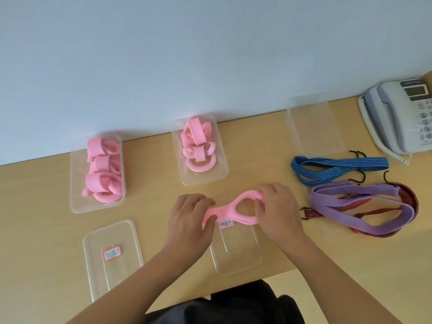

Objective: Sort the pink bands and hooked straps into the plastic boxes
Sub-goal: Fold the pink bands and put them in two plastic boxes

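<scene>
Now both hands, left hand and right hand, grip a stretched pink band above a labelled lid; next, probably drop it into the middle box.

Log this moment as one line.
left hand, right hand: pinching pink band | far-left box, far-middle box: hold pink bands | hooked straps: on table

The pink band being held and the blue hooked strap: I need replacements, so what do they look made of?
The pink band looks like soft matte foam, or possibly stretch fabric: thick-edged, dull, bending smoothly. The blue hooked strap looks like woven elastic webbing: flat, with fine lengthwise stripes.
</scene>
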Tool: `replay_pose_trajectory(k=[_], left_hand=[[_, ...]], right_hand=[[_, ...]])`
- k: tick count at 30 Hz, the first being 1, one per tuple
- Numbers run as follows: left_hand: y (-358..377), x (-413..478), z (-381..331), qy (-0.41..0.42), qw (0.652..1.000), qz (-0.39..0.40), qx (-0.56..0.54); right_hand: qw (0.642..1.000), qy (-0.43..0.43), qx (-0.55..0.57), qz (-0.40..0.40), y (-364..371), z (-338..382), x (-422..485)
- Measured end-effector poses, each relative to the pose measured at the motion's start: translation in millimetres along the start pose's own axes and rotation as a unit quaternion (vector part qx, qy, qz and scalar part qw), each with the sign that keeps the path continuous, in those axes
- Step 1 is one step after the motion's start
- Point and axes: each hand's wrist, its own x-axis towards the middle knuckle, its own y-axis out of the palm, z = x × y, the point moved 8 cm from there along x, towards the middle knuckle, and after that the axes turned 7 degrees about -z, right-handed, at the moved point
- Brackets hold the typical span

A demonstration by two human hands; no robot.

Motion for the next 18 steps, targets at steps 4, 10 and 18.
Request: replay_pose_trajectory(k=[4,10,18], left_hand=[[3.8,-5.7,-8.7,-0.006,0.998,0.062,0.008],[-18.9,-3.2,-14.2,-0.155,0.969,0.096,-0.166],[-109.9,5.9,-56.8,-0.131,0.914,0.022,-0.384]], right_hand=[[0.986,-0.032,0.163,0.001,-24.2,22.1,-8.7],[0.947,-0.115,0.299,-0.027,-86.2,79.6,-16.2],[0.887,-0.067,0.421,-0.177,-192.4,119.4,-35.0]])
